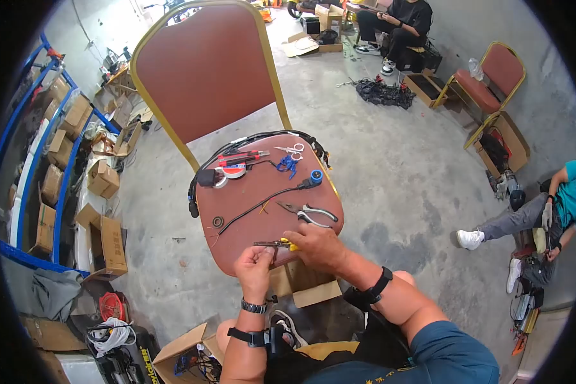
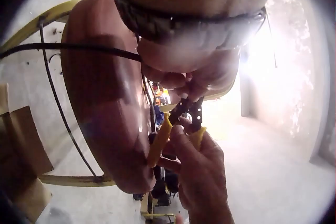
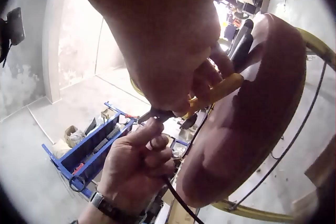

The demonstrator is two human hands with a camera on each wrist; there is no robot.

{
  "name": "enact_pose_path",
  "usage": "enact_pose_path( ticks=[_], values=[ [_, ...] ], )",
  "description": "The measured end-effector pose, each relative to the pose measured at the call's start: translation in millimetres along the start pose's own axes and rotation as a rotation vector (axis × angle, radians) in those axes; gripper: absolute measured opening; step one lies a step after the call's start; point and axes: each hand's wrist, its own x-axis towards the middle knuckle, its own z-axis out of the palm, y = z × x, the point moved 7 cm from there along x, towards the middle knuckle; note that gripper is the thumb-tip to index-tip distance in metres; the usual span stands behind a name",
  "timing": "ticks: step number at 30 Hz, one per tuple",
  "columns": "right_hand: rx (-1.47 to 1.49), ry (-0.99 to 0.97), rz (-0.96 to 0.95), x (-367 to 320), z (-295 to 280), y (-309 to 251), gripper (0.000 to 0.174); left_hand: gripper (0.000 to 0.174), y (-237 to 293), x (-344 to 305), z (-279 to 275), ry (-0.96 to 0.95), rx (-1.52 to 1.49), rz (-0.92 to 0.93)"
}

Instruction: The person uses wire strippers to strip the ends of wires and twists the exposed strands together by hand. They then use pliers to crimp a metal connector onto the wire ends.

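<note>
My left hand (image 1: pixel 254 269) pinches the end of a black cable (image 3: pixel 181 200) between thumb and fingers, over the front of the red chair seat (image 1: pixel 237 253). The cable trails below that hand. My right hand (image 1: pixel 323 246) grips a wire stripper (image 2: pixel 160 145) by its yellow handles. Its dark head, pierced with small holes, meets the left fingertips, which partly hide the cable end. Farther back on the seat lie grey-and-black pliers (image 1: pixel 317 212), a black cable (image 1: pixel 262 203) with a blue round connector (image 1: pixel 315 177), and a small dark coil (image 1: pixel 218 221).
Scissors (image 1: pixel 293 150), a red-and-black tool (image 1: pixel 243 158), a tape roll (image 1: pixel 234 171) and blue pieces (image 1: pixel 288 165) lie toward the backrest (image 1: pixel 214 70). A cable bundle edges the seat. An open carton (image 1: pixel 317 294) stands below; blue shelving (image 1: pixel 67 192) is left. Two people sit farther off.
</note>
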Motion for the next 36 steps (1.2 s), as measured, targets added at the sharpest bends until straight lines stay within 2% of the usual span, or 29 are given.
enact_pose_path(
  ticks=[8,11,13,19,20,23,26,29,36],
  values=[
    [-0.05,0.066,-0.069,1,3,-5,0.028,0.006,-7,1,-8,-0.009,-0.002,-0.022],
    [0.027,-0.035,0.059,1,11,6,0.023,0.008,-6,1,-12,0.012,0.041,-0.048],
    [0.035,-0.024,0.102,2,11,17,0.021,0.009,-2,1,-9,0.001,0.029,-0.042],
    [0.171,-0.039,0.137,11,31,32,0.024,0.01,-7,0,-12,0.016,-0.016,-0.046],
    [0.196,-0.027,0.15,15,28,30,0.026,0.01,-7,1,-11,0.002,-0.025,-0.04],
    [-0.118,0.274,-0.088,29,-3,6,0.029,0.011,-6,0,-9,-0.024,-0.069,-0.064],
    [0.068,0.236,-0.075,29,-19,4,0.03,0.011,-4,-3,-6,-0.067,-0.067,-0.083],
    [0.592,0.103,0.062,24,-10,10,0.026,0.011,-4,-6,2,-0.132,0.021,-0.081],
    [0.523,0.119,-0.019,7,-19,0,0.01,0.011,-1,-19,15,-0.179,-0.022,-0.052]
  ],
)
